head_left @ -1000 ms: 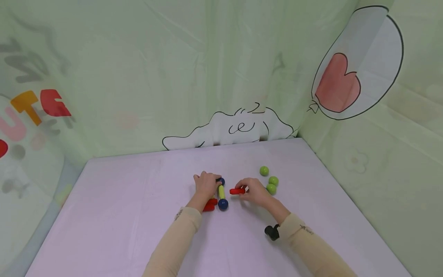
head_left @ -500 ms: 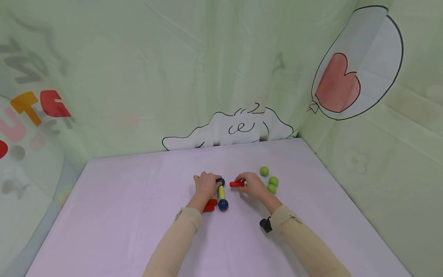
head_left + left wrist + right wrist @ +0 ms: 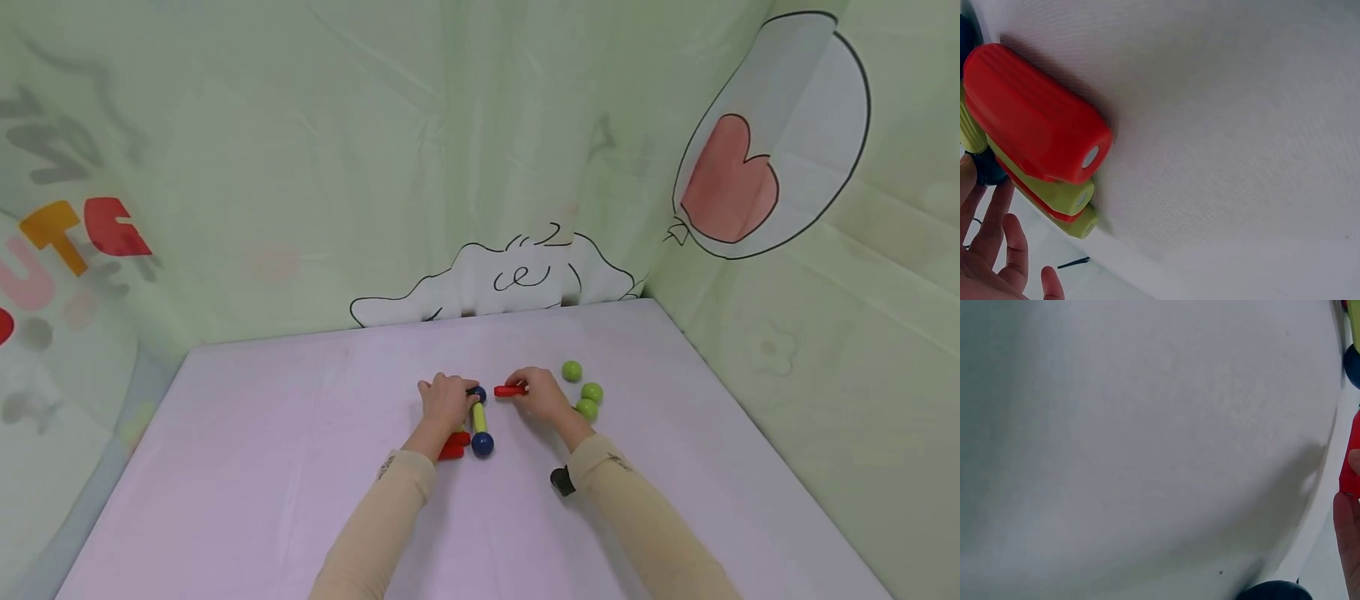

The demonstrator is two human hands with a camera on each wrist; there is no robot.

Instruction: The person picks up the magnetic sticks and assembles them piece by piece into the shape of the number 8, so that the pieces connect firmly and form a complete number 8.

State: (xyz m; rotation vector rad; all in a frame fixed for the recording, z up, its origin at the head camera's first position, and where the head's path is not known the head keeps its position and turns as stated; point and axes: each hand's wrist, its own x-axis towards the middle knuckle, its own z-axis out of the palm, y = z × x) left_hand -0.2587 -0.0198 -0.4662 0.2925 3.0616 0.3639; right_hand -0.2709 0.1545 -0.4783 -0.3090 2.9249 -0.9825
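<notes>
In the head view my left hand (image 3: 446,402) holds the far blue ball (image 3: 479,393) between thumb and fingers. A yellow-green magnetic stick (image 3: 479,417) joins that ball to a nearer blue ball (image 3: 483,444). My right hand (image 3: 545,396) pinches a red magnetic stick (image 3: 510,391), its free end pointing at the far ball with a small gap between. In the right wrist view this red stick (image 3: 1350,464) also stands apart from a blue ball (image 3: 1353,364). Beneath my left forearm lie red sticks (image 3: 1038,115) and yellow-green sticks (image 3: 1063,197), partly hidden in the head view.
Several green balls (image 3: 592,392) lie right of my right hand. A dark blue rounded thing (image 3: 1274,591) shows at the bottom of the right wrist view. A black device (image 3: 562,481) is at my right wrist. Pale curtains (image 3: 262,208) stand behind the lilac tabletop (image 3: 285,467).
My right hand has moved toward the table's far side and slightly left, bringing the red stick level with the far blue ball. My left hand stays in place on that ball.
</notes>
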